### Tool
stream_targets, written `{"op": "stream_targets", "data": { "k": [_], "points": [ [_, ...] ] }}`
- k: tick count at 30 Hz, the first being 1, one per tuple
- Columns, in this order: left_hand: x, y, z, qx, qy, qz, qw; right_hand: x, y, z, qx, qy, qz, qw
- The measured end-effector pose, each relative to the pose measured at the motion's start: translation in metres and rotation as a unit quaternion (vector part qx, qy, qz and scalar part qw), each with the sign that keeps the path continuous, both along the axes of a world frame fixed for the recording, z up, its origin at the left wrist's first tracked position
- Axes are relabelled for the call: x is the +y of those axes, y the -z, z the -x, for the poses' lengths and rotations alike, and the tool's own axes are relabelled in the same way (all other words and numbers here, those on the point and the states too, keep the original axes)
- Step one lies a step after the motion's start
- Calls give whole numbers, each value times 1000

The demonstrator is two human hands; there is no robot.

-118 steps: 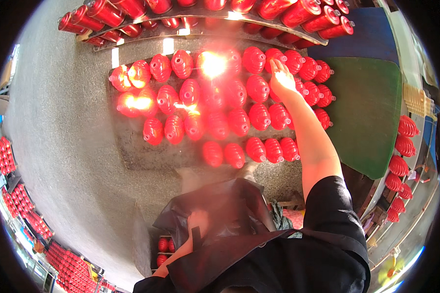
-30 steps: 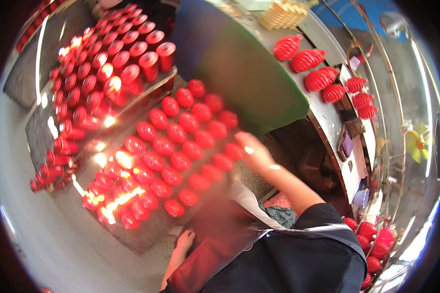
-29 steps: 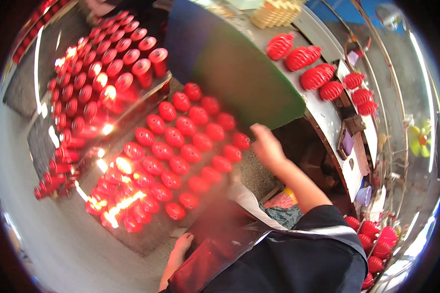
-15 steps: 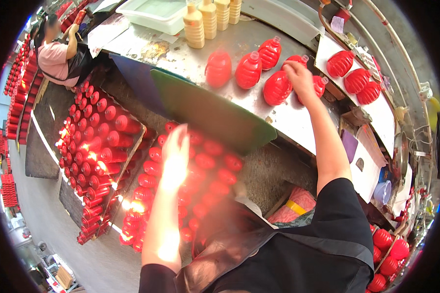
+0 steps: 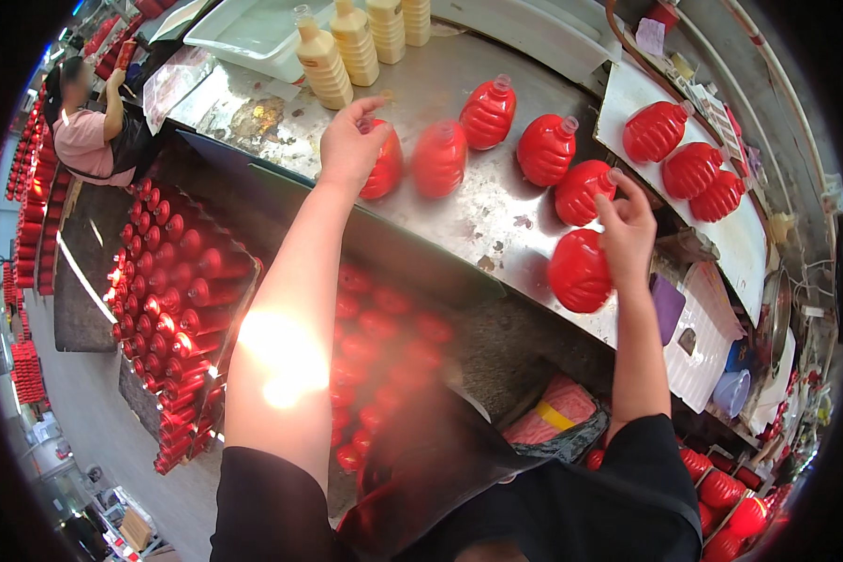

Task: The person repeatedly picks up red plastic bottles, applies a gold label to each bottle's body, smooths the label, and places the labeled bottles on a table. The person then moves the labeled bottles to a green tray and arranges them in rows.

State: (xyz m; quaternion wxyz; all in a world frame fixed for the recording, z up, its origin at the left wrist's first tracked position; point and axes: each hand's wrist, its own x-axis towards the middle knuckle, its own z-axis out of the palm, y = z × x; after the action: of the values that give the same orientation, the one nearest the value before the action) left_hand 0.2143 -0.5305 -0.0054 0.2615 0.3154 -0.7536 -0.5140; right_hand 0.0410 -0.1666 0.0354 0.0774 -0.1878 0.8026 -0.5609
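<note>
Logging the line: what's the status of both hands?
Left hand grips a red bottle at the neck. Right hand fingers on another red bottle. Nothing blocking.

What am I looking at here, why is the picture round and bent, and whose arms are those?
The picture comes from a wide fisheye camera worn on a person's head, looking down, so straight edges curve. The two bare arms rising from the bottom are that person's own. The left hand touches the top of a red ribbed bottle lying on a metal table. The right hand is at the neck of another red bottle, with one more just below it. More red bottles lie along the table; cream bottles stand at the back. Rows of red bottles fill the floor at left, where another person works.
</note>
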Motion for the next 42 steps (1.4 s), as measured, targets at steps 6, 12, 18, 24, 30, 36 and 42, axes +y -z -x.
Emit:
{"op": "stream_targets", "data": {
  "k": [6,12,18,24,30,36,42],
  "points": [
    [6,-11,31,53,-214,-14,975,14,-8,76,105,-54,-292,949],
    [38,-50,54,-235,149,331,902,2,0,97,176,-139,-355,908],
    [56,-43,37,-197,183,359,894,9,27,122,186,-165,-339,907],
    [90,-77,-89,-111,58,325,937,34,68,175,205,-184,-292,916],
    [161,-98,-304,16,-120,214,969,43,10,113,249,-171,-298,905],
    [269,-57,-543,-144,-241,104,954,1,-65,-112,301,-229,-302,875],
    [377,36,-823,-264,-434,12,862,-37,-27,-414,202,-424,-225,854]
  ]
}}
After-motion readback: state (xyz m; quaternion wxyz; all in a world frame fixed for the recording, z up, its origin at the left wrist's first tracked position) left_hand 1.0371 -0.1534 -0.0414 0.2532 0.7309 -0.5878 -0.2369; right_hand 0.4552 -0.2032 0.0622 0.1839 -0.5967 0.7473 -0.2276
